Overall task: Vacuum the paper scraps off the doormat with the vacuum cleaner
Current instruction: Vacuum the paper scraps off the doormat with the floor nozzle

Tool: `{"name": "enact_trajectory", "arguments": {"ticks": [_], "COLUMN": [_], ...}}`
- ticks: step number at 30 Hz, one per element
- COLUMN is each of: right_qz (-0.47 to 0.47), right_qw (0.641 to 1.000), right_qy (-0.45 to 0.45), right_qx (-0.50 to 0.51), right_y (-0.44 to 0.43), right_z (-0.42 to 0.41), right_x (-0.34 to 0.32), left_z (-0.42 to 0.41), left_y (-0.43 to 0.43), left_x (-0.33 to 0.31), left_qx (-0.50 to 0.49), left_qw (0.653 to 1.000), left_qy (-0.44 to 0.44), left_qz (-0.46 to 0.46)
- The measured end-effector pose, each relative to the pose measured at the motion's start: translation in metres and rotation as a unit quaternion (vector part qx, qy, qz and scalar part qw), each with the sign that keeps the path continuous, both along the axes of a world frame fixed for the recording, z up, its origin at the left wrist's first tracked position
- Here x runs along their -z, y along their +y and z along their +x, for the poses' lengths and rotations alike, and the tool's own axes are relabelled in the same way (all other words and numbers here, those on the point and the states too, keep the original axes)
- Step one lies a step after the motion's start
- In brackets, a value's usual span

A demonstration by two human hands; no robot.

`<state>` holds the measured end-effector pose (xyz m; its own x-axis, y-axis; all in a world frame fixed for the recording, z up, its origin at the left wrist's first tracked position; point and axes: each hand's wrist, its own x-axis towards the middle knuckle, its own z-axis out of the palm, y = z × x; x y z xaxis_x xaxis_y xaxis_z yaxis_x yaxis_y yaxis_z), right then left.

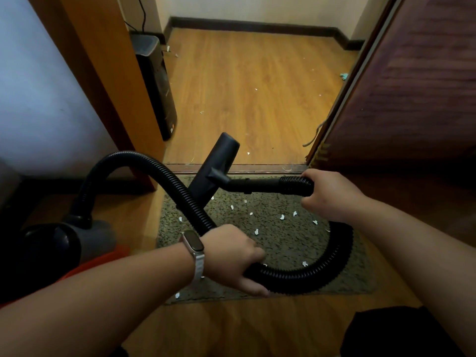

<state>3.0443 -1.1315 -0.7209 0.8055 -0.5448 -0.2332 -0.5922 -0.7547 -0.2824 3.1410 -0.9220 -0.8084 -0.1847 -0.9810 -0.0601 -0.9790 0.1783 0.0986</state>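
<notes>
A: While the doormat lies just near of the threshold, we log white paper scraps scattered over its middle.
B: Grip?
A: Our left hand curls round the ribbed hose at its near loop; our right hand wraps the hose end, far right.
B: We note the nozzle tilted over the mat's far left edge; contact unclear. The vacuum cleaner stands left, off the mat.

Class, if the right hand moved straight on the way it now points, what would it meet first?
Probably the vacuum's floor head, at the end of the hose the right hand grips; depth is unclear.
</notes>
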Motion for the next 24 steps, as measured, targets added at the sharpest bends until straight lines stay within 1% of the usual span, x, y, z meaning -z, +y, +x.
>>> {"name": "enact_trajectory", "arguments": {"ticks": [1,3,5,7,9,10,12,14,15,16,17,19,20,24], "right_qz": [-0.004,-0.006,-0.009,-0.017,-0.029,-0.032,-0.028,-0.025,-0.027,-0.027,-0.026,-0.023,-0.023,-0.017], "right_qw": [1.000,1.000,0.999,0.999,0.998,0.998,0.997,0.997,0.997,0.996,0.996,0.996,0.996,0.994], "right_qy": [-0.004,-0.017,-0.032,-0.044,-0.054,-0.058,-0.065,-0.072,-0.075,-0.078,-0.079,-0.082,-0.084,-0.110], "right_qx": [0.004,0.014,0.016,0.013,0.007,0.004,-0.006,-0.019,-0.024,-0.027,-0.028,-0.026,-0.023,-0.019], "right_y": [-0.001,-0.004,-0.006,-0.006,-0.006,-0.005,-0.005,-0.003,-0.003,-0.003,-0.003,-0.004,-0.004,-0.002], "right_z": [-0.001,-0.002,-0.003,-0.003,-0.003,-0.004,-0.006,-0.008,-0.009,-0.010,-0.012,-0.013,-0.014,-0.012], "right_x": [-0.001,-0.003,-0.007,-0.012,-0.016,-0.018,-0.019,-0.019,-0.019,-0.020,-0.020,-0.020,-0.020,-0.019], "left_z": [0.006,0.019,0.038,0.063,0.088,0.099,0.117,0.131,0.136,0.142,0.146,0.151,0.152,0.149], "left_y": [0.000,-0.003,-0.011,-0.020,-0.024,-0.024,-0.021,-0.014,-0.011,-0.008,-0.006,-0.005,-0.005,-0.010], "left_x": [-0.002,-0.008,-0.017,-0.026,-0.036,-0.039,-0.042,-0.042,-0.042,-0.040,-0.039,-0.037,-0.035,-0.032], "left_qx": [-0.027,-0.112,-0.220,-0.322,-0.412,-0.450,-0.506,-0.536,-0.547,-0.558,-0.565,-0.568,-0.567,-0.564], "left_qw": [1.000,0.993,0.969,0.929,0.879,0.857,0.831,0.819,0.814,0.806,0.795,0.758,0.742,0.704], "left_qy": [0.003,0.044,0.100,0.124,0.134,0.133,0.117,0.103,0.112,0.138,0.185,0.305,0.346,0.421], "left_qz": [0.006,0.002,-0.048,-0.135,-0.200,-0.211,-0.199,-0.176,-0.161,-0.142,-0.122,-0.096,-0.093,-0.093]}}
